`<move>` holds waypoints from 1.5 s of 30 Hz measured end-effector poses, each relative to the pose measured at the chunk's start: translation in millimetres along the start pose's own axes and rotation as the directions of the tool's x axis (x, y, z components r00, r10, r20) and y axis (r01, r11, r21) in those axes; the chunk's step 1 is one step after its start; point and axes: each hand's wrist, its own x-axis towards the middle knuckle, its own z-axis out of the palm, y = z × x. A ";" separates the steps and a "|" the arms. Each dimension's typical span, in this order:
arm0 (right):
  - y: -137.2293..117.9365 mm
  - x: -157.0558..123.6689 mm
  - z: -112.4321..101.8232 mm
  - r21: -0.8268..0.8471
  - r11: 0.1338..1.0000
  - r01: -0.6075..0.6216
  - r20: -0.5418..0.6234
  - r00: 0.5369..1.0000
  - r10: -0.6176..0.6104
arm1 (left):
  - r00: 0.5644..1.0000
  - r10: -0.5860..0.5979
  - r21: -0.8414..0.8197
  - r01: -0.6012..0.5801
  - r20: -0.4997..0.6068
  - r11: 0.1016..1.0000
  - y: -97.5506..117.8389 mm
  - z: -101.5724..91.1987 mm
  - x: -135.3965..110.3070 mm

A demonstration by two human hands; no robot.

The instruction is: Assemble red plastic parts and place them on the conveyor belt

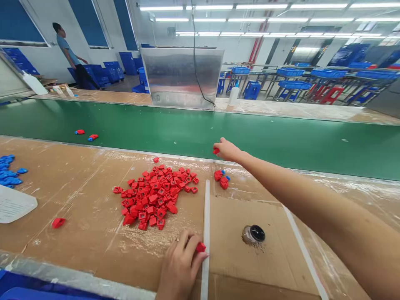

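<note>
My left hand (181, 260) rests low over the cardboard-covered table, pinching a small red plastic piece (201, 247) between thumb and fingers, beside a white tape strip (206, 216). Stretched out at the near edge of the green conveyor belt (175, 129), my right hand (229, 150) grips another red piece (216, 151), partly hidden by the fingers. Just below it on the table lie red pieces with blue parts attached (223, 182). A heap of loose red pieces (153, 196), several with square openings, spreads out ahead of my left hand.
A small black round pot (257, 233) sits on the cardboard amid a dark smear. Blue parts (9, 171) lie at far left near a white translucent container (15, 204). Two red-and-blue pieces (93, 137) lie on the belt. Beyond stands a metal panel (184, 77); a person (70, 54) is at back left.
</note>
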 end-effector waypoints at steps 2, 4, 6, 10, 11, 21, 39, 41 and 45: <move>21.8 -33.2 -16.0 0.043 0.999 -0.016 -0.038 0.999 0.018 | 1.000 -0.009 -0.025 0.009 0.006 1.000 1.8 -0.6 0.2; 42.4 -75.7 -27.7 0.112 0.993 -0.025 -0.059 0.998 0.032 | 1.000 -0.011 -0.082 0.011 0.001 0.997 2.8 -0.5 -0.2; 59.2 -127.4 -30.6 0.205 0.978 -0.028 -0.057 0.998 0.040 | 1.000 -0.022 -0.151 0.020 -0.014 0.988 4.4 -0.5 -1.2; 72.9 -244.5 -7.3 0.430 0.903 -0.005 0.025 1.000 -0.006 | 0.992 -0.127 -0.304 0.113 -0.027 0.946 16.5 -1.6 -4.0; 72.3 -272.5 2.2 0.476 0.880 -0.003 0.047 0.999 -0.022 | 0.987 -0.157 -0.360 0.140 -0.020 0.923 21.6 -1.7 -4.4; 53.4 -423.1 80.0 0.971 0.056 -0.234 0.223 0.963 0.152 | 0.940 -0.291 -0.745 0.323 0.179 0.584 70.1 19.2 11.9; 28.4 -345.3 27.7 0.759 0.651 0.022 -0.015 1.000 -0.016 | 0.946 -0.222 -0.832 0.316 0.237 0.457 72.0 45.0 10.1; 22.7 -335.8 23.4 0.632 0.769 0.096 -0.098 0.994 -0.044 | 0.959 -0.202 -0.827 0.276 0.200 0.489 71.0 45.5 7.4; 13.9 -323.2 20.0 0.438 0.882 0.174 -0.185 0.977 -0.101 | 0.955 -0.208 -0.812 0.290 0.212 0.506 74.0 43.5 5.9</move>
